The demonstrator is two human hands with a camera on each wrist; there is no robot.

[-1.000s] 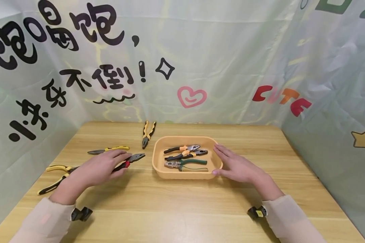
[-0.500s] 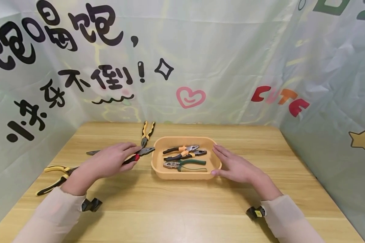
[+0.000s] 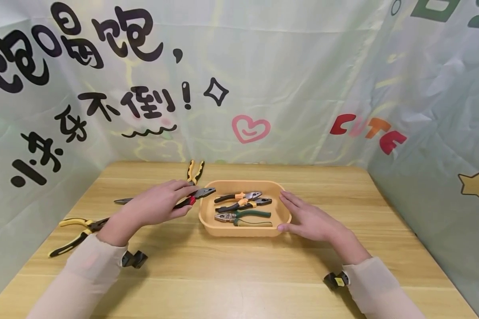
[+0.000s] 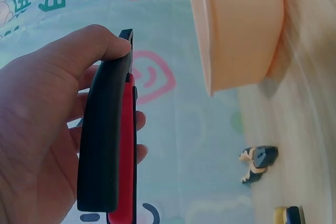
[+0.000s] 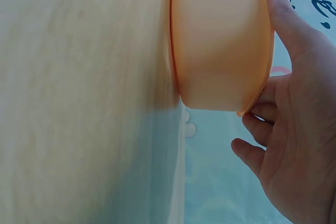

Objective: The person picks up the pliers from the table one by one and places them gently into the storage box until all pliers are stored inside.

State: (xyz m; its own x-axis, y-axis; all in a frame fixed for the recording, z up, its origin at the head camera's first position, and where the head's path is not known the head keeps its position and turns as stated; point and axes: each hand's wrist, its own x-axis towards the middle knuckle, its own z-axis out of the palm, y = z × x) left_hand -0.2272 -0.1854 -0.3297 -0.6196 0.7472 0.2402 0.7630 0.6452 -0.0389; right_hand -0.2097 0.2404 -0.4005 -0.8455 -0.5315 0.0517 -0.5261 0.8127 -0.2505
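My left hand (image 3: 159, 201) grips a pair of combination pliers (image 3: 205, 192) with red-and-black handles, jaws pointing right over the left rim of a peach plastic bin (image 3: 239, 231). In the left wrist view, thumb and fingers wrap the pliers' handles (image 4: 100, 140), beside and apart from the bin wall (image 4: 241, 30). My right hand (image 3: 315, 219) holds the bin's right end, thumb at the front rim and fingers on the side rim. Inside the bin lie green-handled pliers (image 3: 259, 214) and black-and-orange pliers (image 3: 233, 196), with another pair close against them.
Yellow-and-black pliers (image 3: 73, 239) lie spread at the left of the wooden table (image 3: 239, 274). Another yellow-and-black pair (image 3: 195, 170) stands behind the left hand, partly covered. The tip of long-nose pliers (image 3: 123, 201) shows beside the left forearm. A printed cloth (image 3: 295, 79) hangs around the table.
My left hand has carried the red-and-black pliers rightward and slightly away from me, until their jaws overlap the bin's left rim. The right hand and the bin have stayed in place.
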